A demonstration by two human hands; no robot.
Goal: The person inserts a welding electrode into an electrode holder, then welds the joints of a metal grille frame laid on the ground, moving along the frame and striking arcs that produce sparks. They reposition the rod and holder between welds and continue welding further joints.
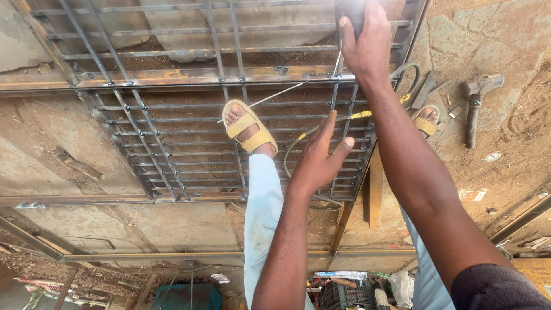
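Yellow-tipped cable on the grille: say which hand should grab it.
Left, probably. The left hand is open and empty right beside the yellow-tipped cable; the right hand is farther off, closed on a dark tool.

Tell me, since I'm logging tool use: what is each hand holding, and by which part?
Right hand grips a dark handle, its tool unclear. Left hand is open, holding nothing, above the metal grille.

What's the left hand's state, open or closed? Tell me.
Open: the left hand has its fingers spread above the metal grille, gripping nothing.
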